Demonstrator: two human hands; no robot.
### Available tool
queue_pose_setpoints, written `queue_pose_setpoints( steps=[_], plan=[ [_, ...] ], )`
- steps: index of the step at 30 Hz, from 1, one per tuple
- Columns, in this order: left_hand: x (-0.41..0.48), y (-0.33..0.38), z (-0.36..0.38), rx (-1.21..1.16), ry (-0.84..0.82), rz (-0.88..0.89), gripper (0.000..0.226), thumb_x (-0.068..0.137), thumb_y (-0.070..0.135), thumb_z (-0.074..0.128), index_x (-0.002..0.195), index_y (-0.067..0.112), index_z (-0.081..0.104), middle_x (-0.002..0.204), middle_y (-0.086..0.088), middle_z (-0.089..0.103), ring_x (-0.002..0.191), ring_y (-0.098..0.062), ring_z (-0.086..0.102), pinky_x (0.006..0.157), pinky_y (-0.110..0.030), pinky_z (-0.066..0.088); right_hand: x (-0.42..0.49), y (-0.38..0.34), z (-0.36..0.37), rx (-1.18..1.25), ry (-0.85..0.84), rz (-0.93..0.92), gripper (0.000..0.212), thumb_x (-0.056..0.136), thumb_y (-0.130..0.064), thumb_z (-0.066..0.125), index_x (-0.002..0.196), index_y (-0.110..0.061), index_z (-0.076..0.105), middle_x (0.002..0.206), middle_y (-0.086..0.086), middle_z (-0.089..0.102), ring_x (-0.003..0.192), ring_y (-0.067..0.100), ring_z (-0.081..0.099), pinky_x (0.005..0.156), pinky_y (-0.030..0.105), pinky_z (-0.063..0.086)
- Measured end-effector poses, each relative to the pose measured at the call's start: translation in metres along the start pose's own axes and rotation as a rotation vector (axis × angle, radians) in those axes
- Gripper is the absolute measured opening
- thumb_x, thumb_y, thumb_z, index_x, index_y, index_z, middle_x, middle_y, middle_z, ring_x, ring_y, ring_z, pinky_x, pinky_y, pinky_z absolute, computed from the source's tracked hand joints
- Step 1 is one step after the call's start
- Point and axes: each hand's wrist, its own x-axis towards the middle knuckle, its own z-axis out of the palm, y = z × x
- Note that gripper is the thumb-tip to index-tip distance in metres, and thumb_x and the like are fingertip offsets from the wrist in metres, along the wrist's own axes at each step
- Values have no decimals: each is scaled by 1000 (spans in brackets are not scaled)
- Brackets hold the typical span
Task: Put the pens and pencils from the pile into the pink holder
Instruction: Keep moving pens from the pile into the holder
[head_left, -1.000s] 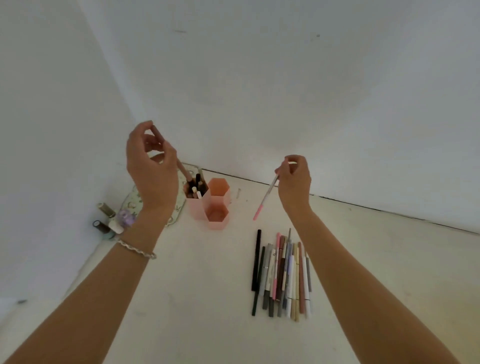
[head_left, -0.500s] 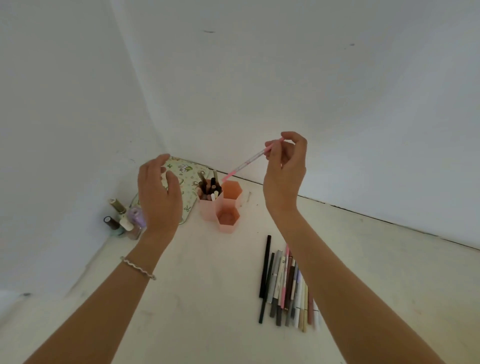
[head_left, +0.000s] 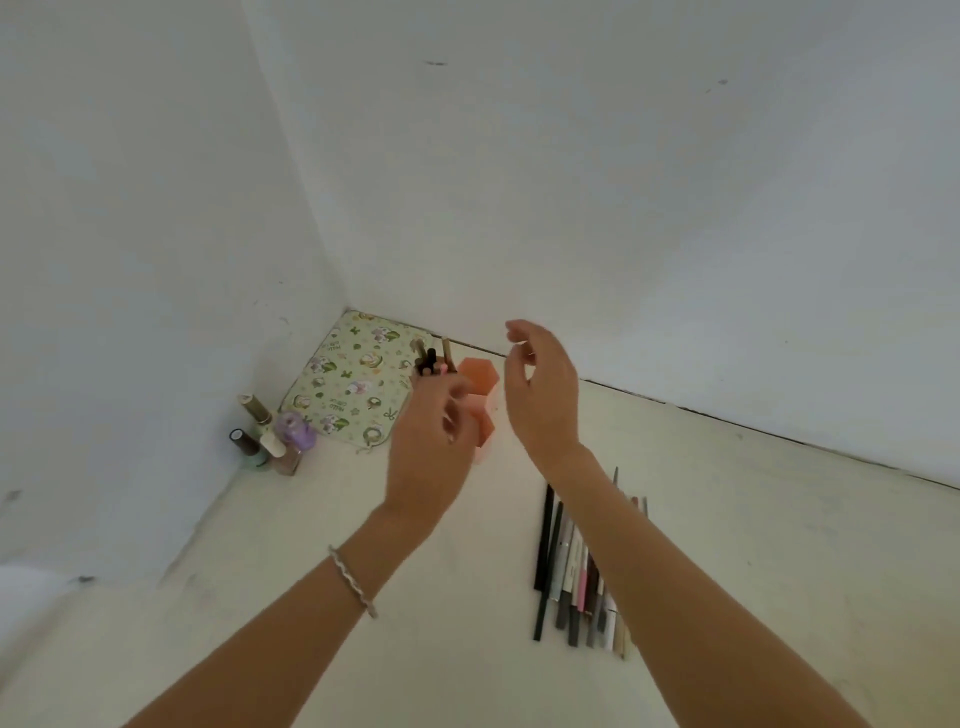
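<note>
Hovering by the pink hexagonal plastic holder (head_left: 480, 382), your left hand (head_left: 431, 441) and right hand (head_left: 543, 395) are released, empty; fetch singly from the pile of pens and pencils (head_left: 576, 566)

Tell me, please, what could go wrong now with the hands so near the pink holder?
1. The left hand hovers blurred right in front of the pink hexagonal plastic holder; a bump might tip it and spill the pens standing in it.
2. The right forearm crosses over the row of pens and pencils on the floor; lowering it may scatter them.
3. The small nail polish bottles stand close together near the left wall; a wide sweep could topple them.
</note>
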Motion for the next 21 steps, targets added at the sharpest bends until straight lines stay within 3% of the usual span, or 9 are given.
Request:
queue_pose_setpoints(
  steps=[4, 8, 11, 15, 19, 21],
  plan=[
    [-34, 1, 56, 247, -387, -80, 21, 92, 14, 57, 110, 23, 56, 90, 10, 59, 77, -5, 58, 70, -16, 49, 6, 16, -40, 20, 93, 139, 30, 92, -4, 43, 112, -17, 61, 101, -5, 66, 94, 8, 62, 79, 25, 50],
    [-49, 3, 94, 398, -547, -274, 20, 96, 23, 54, 115, 16, 50, 104, -2, 62, 92, -18, 60, 80, -30, 50, -2, 37, -74, -7, 101, 227, 33, 91, 0, 44, 109, -20, 62, 97, -7, 66, 78, 8, 58, 72, 25, 49],
    [-52, 2, 111, 501, -561, -282, 23, 96, 21, 54, 117, 13, 47, 109, -6, 60, 98, -23, 61, 84, -36, 53, -12, 50, -90, -17, 106, 273, 28, 93, -1, 45, 106, -19, 63, 94, -7, 67, 70, 7, 56, 70, 30, 51],
    [-43, 0, 113, 497, -548, -294, 29, 94, 17, 56, 121, 11, 46, 109, -9, 62, 96, -26, 63, 79, -36, 53, -24, 62, -98, -77, 31, 319, 24, 94, -5, 46, 101, -20, 64, 83, -7, 66, 57, 5, 51, 61, 27, 46],
    [-19, 10, 95, 212, -336, -289, 36, 93, 12, 59, 128, 16, 49, 92, -2, 63, 80, -17, 64, 71, -34, 57, -29, 71, -93, -397, -336, 382, 20, 89, -17, 51, 96, -13, 69, 90, 0, 69, 81, 17, 63, 76, 33, 54],
    [-8, 19, 84, 123, -245, -228, 39, 93, 12, 60, 129, 21, 49, 87, 2, 60, 71, -7, 59, 60, -18, 50, -33, 74, -84, -642, -577, 352, 23, 87, -24, 52, 79, -8, 67, 83, 5, 67, 87, 24, 59, 75, 35, 50]
  ],
)
